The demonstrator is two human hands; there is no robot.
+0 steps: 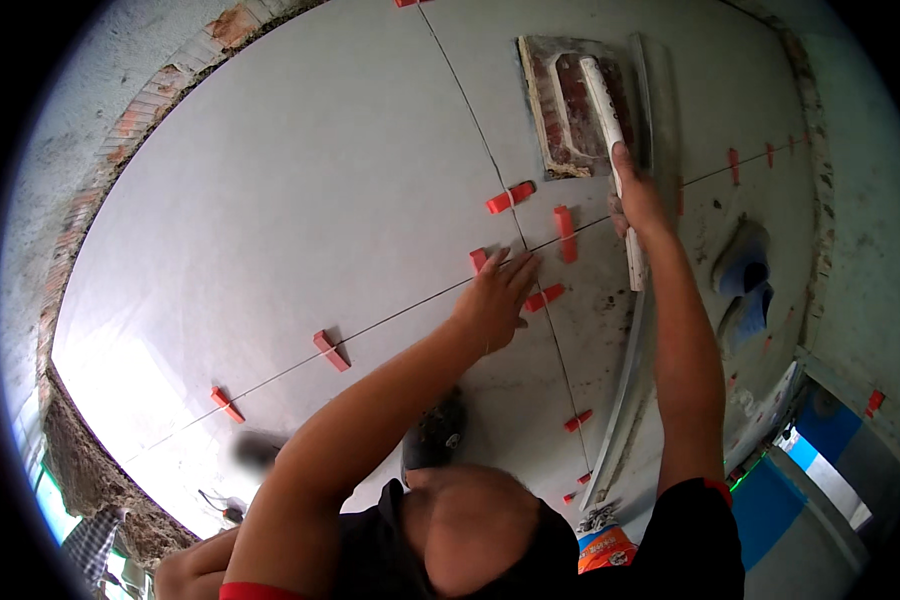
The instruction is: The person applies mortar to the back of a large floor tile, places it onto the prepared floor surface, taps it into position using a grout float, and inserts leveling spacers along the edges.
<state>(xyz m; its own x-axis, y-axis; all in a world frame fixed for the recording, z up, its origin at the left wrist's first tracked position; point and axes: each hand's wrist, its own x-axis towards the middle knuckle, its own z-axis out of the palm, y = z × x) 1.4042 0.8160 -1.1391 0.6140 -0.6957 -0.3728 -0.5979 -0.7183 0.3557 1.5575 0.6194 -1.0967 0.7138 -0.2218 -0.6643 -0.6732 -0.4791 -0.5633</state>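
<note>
My right hand (638, 200) is closed round the long pale handle (602, 105) of a square, flat-headed tool. The tool's mortar-smeared head (540, 100) has a brown plate on top and is over the far tile; whether it touches the surface I cannot tell. My left hand (495, 300) lies on the large grey floor tiles (270, 200) where the joints cross, fingers stretched out and holding nothing. Around it sit red levelling wedges: one (479, 260) beside the fingers, another (545, 297) to the right, others (511, 198) (566, 234) farther off.
A long metal straightedge (625, 375) runs along the tiles beside my right arm. Blue slippers (745, 285) lie at the right. An orange bucket (606, 550) stands near my body. Rough brick edging (150, 105) borders the floor at the left.
</note>
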